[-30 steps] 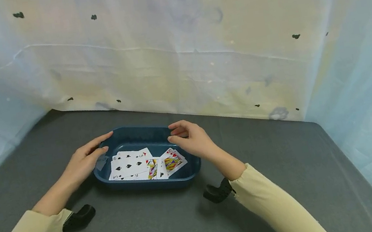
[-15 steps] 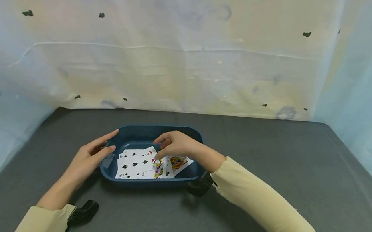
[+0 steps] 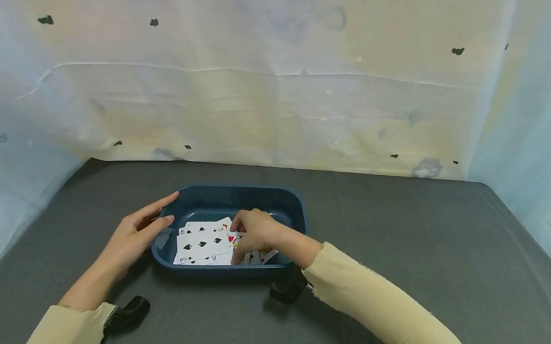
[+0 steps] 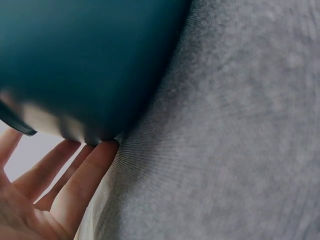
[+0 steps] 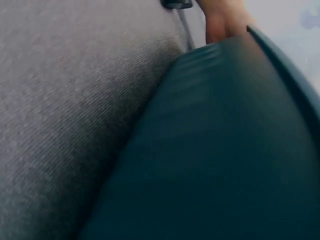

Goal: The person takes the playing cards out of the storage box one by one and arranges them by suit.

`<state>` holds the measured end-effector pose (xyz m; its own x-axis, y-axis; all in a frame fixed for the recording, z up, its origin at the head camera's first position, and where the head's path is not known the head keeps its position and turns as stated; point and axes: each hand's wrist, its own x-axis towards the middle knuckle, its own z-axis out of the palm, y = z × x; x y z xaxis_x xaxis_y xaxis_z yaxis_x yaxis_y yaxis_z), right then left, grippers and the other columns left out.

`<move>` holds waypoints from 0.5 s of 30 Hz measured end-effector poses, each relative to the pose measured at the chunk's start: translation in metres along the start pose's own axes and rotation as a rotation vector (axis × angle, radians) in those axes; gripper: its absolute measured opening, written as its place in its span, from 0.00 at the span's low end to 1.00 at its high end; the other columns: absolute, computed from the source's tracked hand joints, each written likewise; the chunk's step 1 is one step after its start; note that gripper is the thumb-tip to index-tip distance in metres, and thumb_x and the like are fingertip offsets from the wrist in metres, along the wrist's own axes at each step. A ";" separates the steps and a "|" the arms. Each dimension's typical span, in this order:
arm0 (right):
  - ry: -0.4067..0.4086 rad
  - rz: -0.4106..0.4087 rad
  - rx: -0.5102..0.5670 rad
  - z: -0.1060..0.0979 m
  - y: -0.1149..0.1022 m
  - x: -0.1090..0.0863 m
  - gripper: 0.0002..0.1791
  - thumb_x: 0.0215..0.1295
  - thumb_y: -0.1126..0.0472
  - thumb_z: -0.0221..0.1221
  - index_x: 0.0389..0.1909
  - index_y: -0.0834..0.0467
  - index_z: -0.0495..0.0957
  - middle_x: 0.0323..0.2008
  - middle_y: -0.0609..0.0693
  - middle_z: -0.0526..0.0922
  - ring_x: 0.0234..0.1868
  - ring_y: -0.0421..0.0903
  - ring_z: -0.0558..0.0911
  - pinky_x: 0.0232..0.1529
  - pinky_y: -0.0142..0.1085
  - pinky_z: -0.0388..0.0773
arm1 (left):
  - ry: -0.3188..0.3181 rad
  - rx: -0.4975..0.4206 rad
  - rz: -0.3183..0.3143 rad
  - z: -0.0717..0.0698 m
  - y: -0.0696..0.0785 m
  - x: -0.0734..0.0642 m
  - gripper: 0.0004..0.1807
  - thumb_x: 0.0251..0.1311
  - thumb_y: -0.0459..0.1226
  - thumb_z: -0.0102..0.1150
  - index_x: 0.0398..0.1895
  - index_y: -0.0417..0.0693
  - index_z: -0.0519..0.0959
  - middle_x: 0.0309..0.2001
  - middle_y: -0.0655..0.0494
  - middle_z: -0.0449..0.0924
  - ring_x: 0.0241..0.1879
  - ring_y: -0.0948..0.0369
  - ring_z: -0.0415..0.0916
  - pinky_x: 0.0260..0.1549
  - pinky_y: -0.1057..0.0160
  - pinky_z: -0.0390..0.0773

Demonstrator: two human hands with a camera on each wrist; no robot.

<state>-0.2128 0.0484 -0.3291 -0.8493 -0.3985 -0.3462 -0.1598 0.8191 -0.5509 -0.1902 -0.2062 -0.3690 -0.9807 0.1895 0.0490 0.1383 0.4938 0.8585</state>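
A dark blue oblong basin (image 3: 279, 195) stands on the grey cloth in the head view, with face-up playing cards (image 3: 203, 243) inside, spades uppermost at the left. My left hand (image 3: 130, 243) holds the basin's left end, thumb over the rim; in the left wrist view its long fingers (image 4: 80, 195) lie against the outer wall. Reaching into the basin, my right hand (image 3: 258, 232) bends its thumb and fingers around the edges of cards in the middle of the pile, partly covering the picture cards. The right wrist view shows mostly the basin's outer wall (image 5: 210, 150), hiding the right hand's fingers.
Grey cloth (image 3: 401, 248) covers the table. A pale patterned curtain (image 3: 250, 80) hangs behind and along both sides. Black wrist cameras jut out under both sleeves, the left one (image 3: 130, 314) over the cloth and the right one (image 3: 287, 289) close to the basin's near wall.
My right hand has left the basin's right side, moved left and down into it, and reached the cards. The left hand stays at the left end. The view has shifted slightly.
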 end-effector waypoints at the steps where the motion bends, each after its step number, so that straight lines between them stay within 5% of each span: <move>1: 0.013 0.009 0.003 0.001 0.001 0.000 0.32 0.43 0.57 0.76 0.51 0.55 0.75 0.47 0.52 0.75 0.42 0.45 0.73 0.37 0.34 0.73 | 0.001 0.002 -0.001 0.000 0.000 0.000 0.30 0.70 0.49 0.48 0.74 0.59 0.58 0.72 0.42 0.57 0.52 0.53 0.62 0.42 0.64 0.67; 8: 0.044 0.032 0.140 -0.002 0.005 -0.006 0.26 0.48 0.62 0.73 0.49 0.55 0.75 0.45 0.53 0.77 0.37 0.47 0.77 0.33 0.36 0.76 | 0.000 -0.001 -0.011 0.000 -0.001 -0.003 0.30 0.71 0.49 0.48 0.74 0.60 0.58 0.73 0.42 0.56 0.55 0.52 0.62 0.45 0.60 0.67; 15: 0.077 -0.062 0.175 -0.009 0.007 -0.016 0.22 0.58 0.64 0.66 0.55 0.53 0.78 0.50 0.55 0.80 0.42 0.47 0.78 0.39 0.36 0.76 | -0.004 -0.008 -0.010 -0.003 -0.001 -0.005 0.30 0.70 0.53 0.47 0.74 0.64 0.58 0.73 0.46 0.55 0.54 0.53 0.61 0.42 0.61 0.66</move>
<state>-0.2050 0.0643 -0.3212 -0.8776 -0.4078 -0.2520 -0.1291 0.7073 -0.6951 -0.1854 -0.2102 -0.3690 -0.9814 0.1881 0.0384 0.1275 0.4892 0.8628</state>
